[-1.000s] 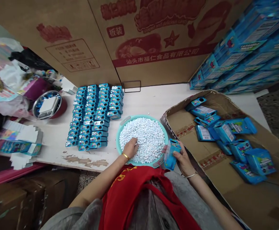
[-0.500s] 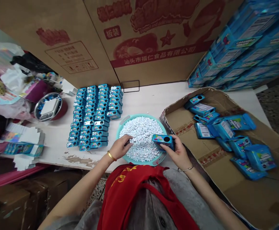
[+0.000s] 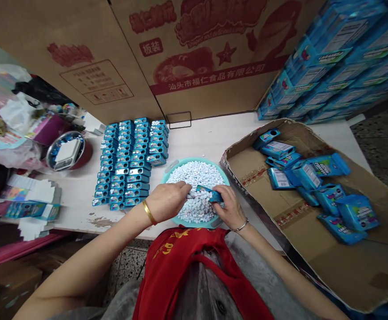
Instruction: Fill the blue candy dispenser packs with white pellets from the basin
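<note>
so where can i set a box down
Bare white tabletop lies between the rows of blue candy boxes and the brown cardboard tray, behind the round teal basin. The tray's near corner is bare cardboard too. Crowded: the basin, heaped with white candies, where the left hand and the right hand holding a blue box work.

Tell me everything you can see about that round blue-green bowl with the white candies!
The round teal plastic basin has a raised rim and a small handle at its far left. It is nearly full of small white candies and sits flat on a white table. The left hand and right hand reach over it, the right holding a blue tin.
</note>
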Demonstrator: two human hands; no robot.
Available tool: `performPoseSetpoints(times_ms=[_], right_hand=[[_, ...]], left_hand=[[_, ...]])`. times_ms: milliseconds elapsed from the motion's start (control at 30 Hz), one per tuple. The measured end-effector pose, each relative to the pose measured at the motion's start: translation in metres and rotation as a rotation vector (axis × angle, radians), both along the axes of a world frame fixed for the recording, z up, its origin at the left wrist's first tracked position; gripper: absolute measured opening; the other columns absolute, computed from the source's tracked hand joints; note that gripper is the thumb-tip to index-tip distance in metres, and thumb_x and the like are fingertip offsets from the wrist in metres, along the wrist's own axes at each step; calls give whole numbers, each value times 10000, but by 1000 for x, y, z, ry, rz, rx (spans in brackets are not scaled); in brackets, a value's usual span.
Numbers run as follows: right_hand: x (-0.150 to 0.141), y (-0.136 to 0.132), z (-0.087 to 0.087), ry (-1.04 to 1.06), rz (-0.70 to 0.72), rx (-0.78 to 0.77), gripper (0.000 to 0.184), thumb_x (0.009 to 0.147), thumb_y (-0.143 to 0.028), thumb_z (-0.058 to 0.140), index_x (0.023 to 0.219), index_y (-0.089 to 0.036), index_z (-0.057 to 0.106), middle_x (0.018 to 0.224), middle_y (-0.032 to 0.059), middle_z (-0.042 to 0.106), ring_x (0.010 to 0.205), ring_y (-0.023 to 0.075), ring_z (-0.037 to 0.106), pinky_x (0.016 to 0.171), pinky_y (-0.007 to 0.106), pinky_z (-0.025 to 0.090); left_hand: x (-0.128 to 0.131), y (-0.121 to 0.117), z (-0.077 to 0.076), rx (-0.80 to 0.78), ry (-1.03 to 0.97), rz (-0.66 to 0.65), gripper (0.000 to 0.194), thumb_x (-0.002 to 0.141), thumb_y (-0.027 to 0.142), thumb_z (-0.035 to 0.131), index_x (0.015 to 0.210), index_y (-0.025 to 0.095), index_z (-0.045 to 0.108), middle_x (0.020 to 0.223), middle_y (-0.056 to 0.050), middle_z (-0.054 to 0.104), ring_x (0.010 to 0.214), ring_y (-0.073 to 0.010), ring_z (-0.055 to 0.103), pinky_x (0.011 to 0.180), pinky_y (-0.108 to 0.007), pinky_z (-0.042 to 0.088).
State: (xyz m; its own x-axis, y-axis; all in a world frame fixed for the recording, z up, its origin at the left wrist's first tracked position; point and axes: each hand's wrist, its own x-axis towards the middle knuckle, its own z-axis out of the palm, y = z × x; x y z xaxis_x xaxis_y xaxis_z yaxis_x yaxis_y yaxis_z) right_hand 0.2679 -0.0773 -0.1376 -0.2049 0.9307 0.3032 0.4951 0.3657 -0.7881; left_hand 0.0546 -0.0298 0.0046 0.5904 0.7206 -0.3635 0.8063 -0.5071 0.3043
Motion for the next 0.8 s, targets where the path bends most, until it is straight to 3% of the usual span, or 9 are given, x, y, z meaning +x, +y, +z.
performPoseSetpoints(times_ms=[100,233,333,400,500,600,700,800], right_hand=[[-1,0,-2,-15,11,14,352,808,-136,500,1144,-240,498,1082,94,580,1037,270,538,922,462,458],[-2,0,-5,-22,3,11,371,810,-141,498,1165,-249,495,1089,95,578,1049,273,539,929,475,453],[-1,1,-7,-12,1,2,378,803,-141,501,1165,-250,505,1095,96,586,1058,274,540,932,478,453],[2,2,-8,20,1,-12,367,805,-154,515,1158,-255,512,1103,93,592,1066,271,546,944,479,449],[9,8,-10,124,-38,-116,367,811,-260,599,1165,-254,503,1171,97,581,1115,268,543,988,469,430],[14,16,-18,243,-127,-330,456,793,-402,653,1176,-239,468,1133,83,594,1042,243,580,932,424,468],[15,25,-31,310,-160,-462,478,775,-466,663,1139,-237,453,1000,40,608,902,204,601,836,369,504],[11,29,-43,328,-118,-462,485,769,-480,664,1130,-241,444,972,25,609,856,190,599,792,348,515]], left_hand=[[13,-3,8,28,75,-5,163,872,155,446,981,187,563,861,-70,590,731,-203,611,694,-332,469],[22,-10,13,53,22,20,177,908,159,394,885,187,567,833,-79,570,770,-205,603,721,-343,476],[11,-10,10,93,14,5,193,918,168,388,914,199,578,857,-76,568,804,-200,587,733,-335,478],[-10,-5,-1,140,52,16,192,919,187,399,985,211,578,896,-67,572,820,-193,579,731,-319,477],[-50,5,-39,196,201,115,207,919,193,396,1027,193,572,933,-76,583,835,-206,576,700,-313,470],[-75,10,-95,128,287,194,211,894,123,397,982,167,583,952,-103,596,868,-229,579,704,-326,464],[-63,7,-149,11,153,227,243,871,90,418,1027,188,576,1037,-96,606,948,-225,579,772,-328,465],[-30,4,-184,-55,16,270,280,852,103,441,1089,195,559,1110,-92,602,1007,-234,579,828,-340,463]])
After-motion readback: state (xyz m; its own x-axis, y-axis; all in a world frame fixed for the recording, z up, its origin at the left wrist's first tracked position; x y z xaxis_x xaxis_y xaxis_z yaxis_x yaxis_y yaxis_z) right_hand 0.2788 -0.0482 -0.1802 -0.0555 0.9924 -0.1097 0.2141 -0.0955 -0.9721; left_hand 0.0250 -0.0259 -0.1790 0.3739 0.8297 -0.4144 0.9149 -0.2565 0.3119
